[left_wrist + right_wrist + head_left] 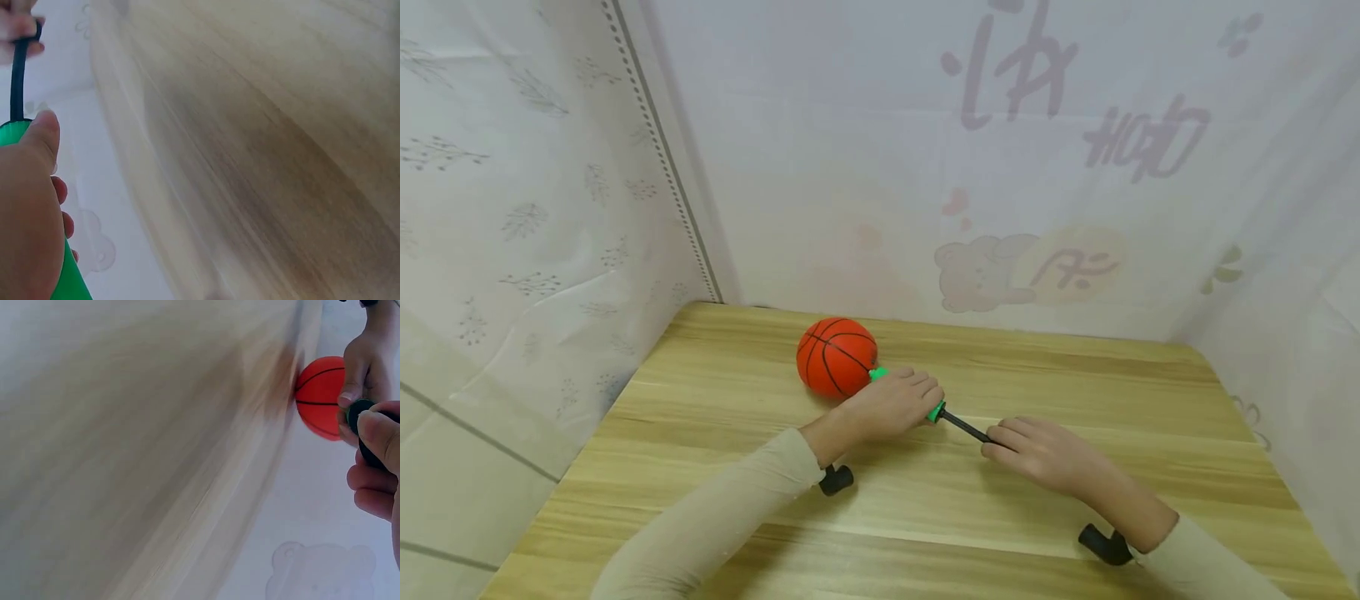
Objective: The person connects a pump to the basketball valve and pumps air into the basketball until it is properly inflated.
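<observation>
An orange-red toy basketball with black lines sits toward the back of the table. Against its right side is the end of a green hand pump. My left hand grips the pump's green barrel, thumb laid along it in the left wrist view. From the barrel's other end a black rod reaches out to the right. My right hand holds the black handle at the rod's far end, covering most of it. The nozzle's contact with the ball is hidden in the right wrist view.
The wooden table backs onto a white printed curtain. Another patterned curtain hangs along the left side. Black wrist-camera mounts stick out under both wrists.
</observation>
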`<state>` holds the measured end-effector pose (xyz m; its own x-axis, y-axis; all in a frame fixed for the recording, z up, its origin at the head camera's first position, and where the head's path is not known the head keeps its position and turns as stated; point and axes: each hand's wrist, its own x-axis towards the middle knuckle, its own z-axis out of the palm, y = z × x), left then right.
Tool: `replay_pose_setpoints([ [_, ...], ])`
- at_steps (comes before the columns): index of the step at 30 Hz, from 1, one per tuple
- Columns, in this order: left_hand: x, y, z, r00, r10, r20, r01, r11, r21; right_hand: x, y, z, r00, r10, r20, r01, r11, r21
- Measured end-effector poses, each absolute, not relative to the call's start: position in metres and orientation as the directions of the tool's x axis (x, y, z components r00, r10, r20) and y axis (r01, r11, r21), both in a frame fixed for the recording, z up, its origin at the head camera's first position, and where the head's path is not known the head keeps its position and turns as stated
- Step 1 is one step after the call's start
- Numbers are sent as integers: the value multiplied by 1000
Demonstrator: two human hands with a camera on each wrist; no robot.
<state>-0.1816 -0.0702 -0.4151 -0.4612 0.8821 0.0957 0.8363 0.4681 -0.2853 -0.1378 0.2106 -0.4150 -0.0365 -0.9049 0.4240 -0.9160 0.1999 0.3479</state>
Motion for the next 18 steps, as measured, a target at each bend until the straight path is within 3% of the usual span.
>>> replay_pose_setpoints([
  [10, -177, -69, -415, -467, 882, 70, 839, 467, -281, -159, 169, -418, -17, -888, 460, -912, 203, 357],
  [18, -181, -75, -413, -449, 889, 90, 860, 458, -227, -145, 189, -416, -21, -876, 483, -923, 202, 327],
])
